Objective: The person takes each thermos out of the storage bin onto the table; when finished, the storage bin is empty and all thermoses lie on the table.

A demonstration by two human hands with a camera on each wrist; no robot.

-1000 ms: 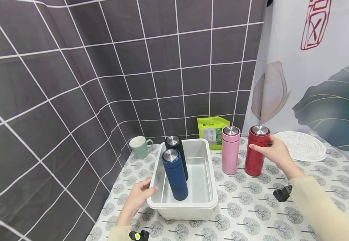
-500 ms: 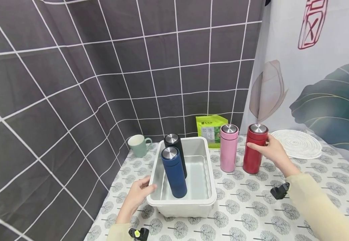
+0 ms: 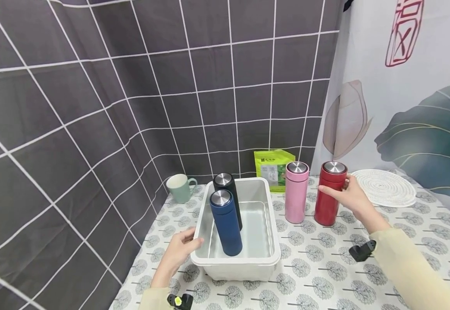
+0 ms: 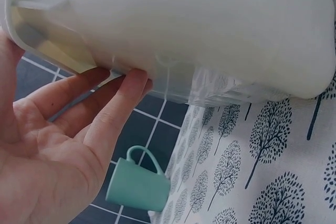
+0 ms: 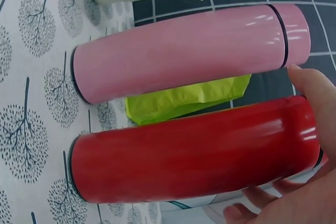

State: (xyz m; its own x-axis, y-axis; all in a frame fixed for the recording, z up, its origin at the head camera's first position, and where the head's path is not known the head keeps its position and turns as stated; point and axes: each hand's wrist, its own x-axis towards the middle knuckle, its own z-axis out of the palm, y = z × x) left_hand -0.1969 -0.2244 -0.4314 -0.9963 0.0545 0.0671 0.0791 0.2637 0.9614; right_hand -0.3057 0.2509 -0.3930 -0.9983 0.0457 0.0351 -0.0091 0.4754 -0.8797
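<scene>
At the right, my right hand (image 3: 353,199) grips a red thermos bottle (image 3: 326,211) near its top, thumb on the near side and fingers round the far side. The bottle stands upright on the table beside a pink thermos bottle (image 3: 296,198), a small gap between them. My left hand (image 3: 175,255) holds the left rim of a white plastic bin (image 3: 244,261), thumb at the rim and fingers against the outer wall (image 4: 210,35). Inside the bin, a blue thermos bottle (image 3: 226,228) stands in front of a black thermos bottle (image 3: 235,197), which it partly hides.
A green mug (image 3: 179,189) stands behind the bin's left corner. Behind the pink bottle is a lime-green pouch (image 3: 271,172). A round white woven mat (image 3: 384,189) lies at the back right. Dark gridded cloth (image 3: 201,112) hangs along the left and back.
The view has shifted slightly with the head. Both hands keep their places on the bin and the red thermos bottle, and the bottles stand where they were.
</scene>
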